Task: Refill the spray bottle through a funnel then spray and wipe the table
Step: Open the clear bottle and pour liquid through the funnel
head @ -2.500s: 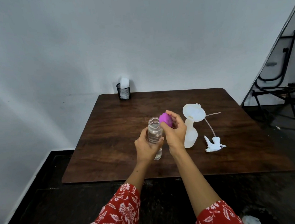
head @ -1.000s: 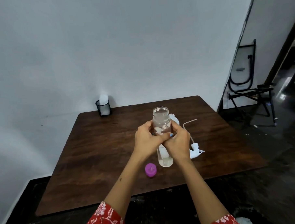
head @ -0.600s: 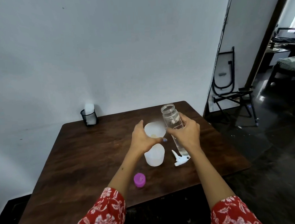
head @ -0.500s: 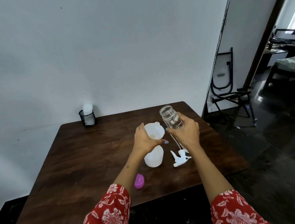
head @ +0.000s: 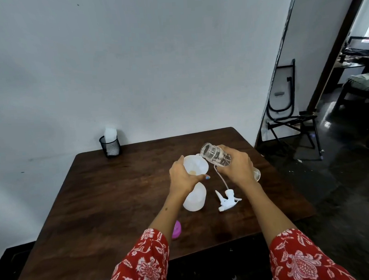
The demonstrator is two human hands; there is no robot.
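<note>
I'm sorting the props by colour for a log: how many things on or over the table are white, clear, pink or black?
White: 3: funnel, spray bottle, trigger sprayer
Clear: 1: water bottle, held tilted in the right hand
Pink: 1: cap
Black: 1: mesh cup
Total: 6

Right hand (head: 238,168) has tipped clear bottle (head: 217,156) mouth-down twd funnel (head: 196,165).

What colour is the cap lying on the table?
Pink-purple cap, seen in the head view.
</note>
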